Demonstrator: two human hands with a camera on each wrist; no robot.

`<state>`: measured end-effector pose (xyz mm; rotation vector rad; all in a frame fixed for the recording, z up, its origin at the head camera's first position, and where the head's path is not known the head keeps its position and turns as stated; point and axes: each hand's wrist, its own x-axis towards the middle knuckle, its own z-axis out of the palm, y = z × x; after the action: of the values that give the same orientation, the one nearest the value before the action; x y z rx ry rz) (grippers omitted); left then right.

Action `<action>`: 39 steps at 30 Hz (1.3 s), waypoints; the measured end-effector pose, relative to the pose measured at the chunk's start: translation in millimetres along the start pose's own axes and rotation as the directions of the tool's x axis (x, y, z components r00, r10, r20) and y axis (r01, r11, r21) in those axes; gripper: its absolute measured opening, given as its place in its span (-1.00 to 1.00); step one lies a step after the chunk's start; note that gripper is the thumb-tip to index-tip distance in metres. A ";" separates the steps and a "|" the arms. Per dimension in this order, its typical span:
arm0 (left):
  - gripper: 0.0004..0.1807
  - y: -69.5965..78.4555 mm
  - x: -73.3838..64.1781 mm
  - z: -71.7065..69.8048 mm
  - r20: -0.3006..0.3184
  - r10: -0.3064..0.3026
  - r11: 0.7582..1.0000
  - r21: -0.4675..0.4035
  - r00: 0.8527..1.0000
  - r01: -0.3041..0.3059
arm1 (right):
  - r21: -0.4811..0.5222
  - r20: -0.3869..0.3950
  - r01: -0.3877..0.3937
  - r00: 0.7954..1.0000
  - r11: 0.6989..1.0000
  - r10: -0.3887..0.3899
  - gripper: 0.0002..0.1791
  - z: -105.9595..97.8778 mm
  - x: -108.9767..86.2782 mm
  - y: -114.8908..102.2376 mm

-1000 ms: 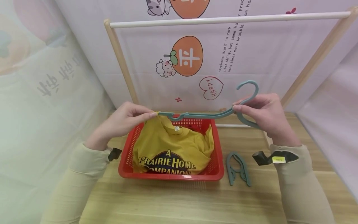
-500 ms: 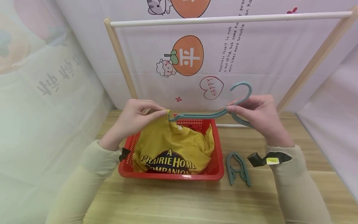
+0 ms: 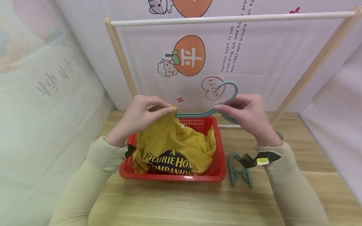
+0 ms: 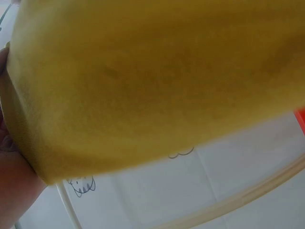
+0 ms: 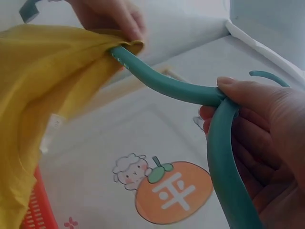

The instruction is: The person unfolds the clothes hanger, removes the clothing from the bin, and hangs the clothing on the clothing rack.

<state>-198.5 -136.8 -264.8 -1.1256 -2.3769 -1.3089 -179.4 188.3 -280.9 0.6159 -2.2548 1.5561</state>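
Observation:
A yellow T-shirt (image 3: 181,142) with printed lettering lies bunched in a red basket (image 3: 172,178), its neckline lifted at the left. My left hand (image 3: 147,114) pinches that raised collar between thumb and fingers. One arm of a teal clothes hanger (image 3: 195,115) runs into the neck opening there, its tip hidden under the cloth. My right hand (image 3: 247,114) grips the hanger at the base of its hook; the other arm bends down past the palm, clear in the right wrist view. Yellow cloth (image 4: 157,86) fills most of the left wrist view.
Behind the basket stands a rack with a white rail (image 3: 226,19) and wooden posts (image 3: 121,59). A folded teal hanger (image 3: 234,174) lies right of the basket on the wooden table (image 3: 181,201). Another teal piece (image 3: 279,135) shows partly behind my right wrist.
My right hand has moved left, carrying the hanger, and its arm has slid deeper into the shirt's neck. The left hand has shifted right and slightly up with the collar.

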 end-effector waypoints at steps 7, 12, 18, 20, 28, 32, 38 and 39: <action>-0.91 6.7 10.4 13.9 0.002 0.030 0.996 -0.089 1.000 -0.030 | 0.080 0.057 0.075 0.995 0.994 -0.080 -0.88 23.5 3.7 -0.7; -0.90 10.7 11.8 13.6 0.072 -0.059 0.996 -0.066 0.996 0.064 | 0.087 0.072 0.090 0.993 0.992 -0.096 -0.87 24.9 4.0 -0.4; -0.84 10.1 7.1 -3.4 0.137 -0.195 0.979 0.082 0.971 0.184 | 0.065 -0.005 0.071 0.997 0.995 -0.071 -0.84 7.3 2.5 -3.1; -0.81 9.9 5.5 -9.5 0.150 -0.226 0.971 0.113 0.962 0.211 | 0.055 -0.021 0.053 0.998 0.997 -0.052 -0.83 1.6 1.4 -3.6; -0.83 8.1 2.2 -17.6 0.152 -0.204 0.975 0.119 0.967 0.187 | 0.102 -0.042 0.047 0.998 0.994 -0.043 -0.85 -7.0 0.6 -5.6; -0.85 7.6 2.2 -15.4 0.134 -0.165 0.983 0.104 0.977 0.152 | 0.080 -0.034 0.050 0.998 0.996 -0.047 -0.84 -6.7 0.4 -6.8; -0.89 6.6 3.6 -10.3 0.109 -0.098 0.993 0.076 0.989 0.090 | 0.061 -0.029 0.040 0.999 0.997 -0.038 -0.82 -5.5 1.1 -7.6; -0.89 6.3 4.3 -8.7 0.104 -0.083 0.995 0.068 0.991 0.076 | 0.055 -0.027 0.038 0.999 0.998 -0.037 -0.82 -4.8 1.1 -7.8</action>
<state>-198.5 -139.5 -253.5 -1.1198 -2.5461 -1.2158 -176.2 190.2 -272.5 0.6456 -2.1750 1.6040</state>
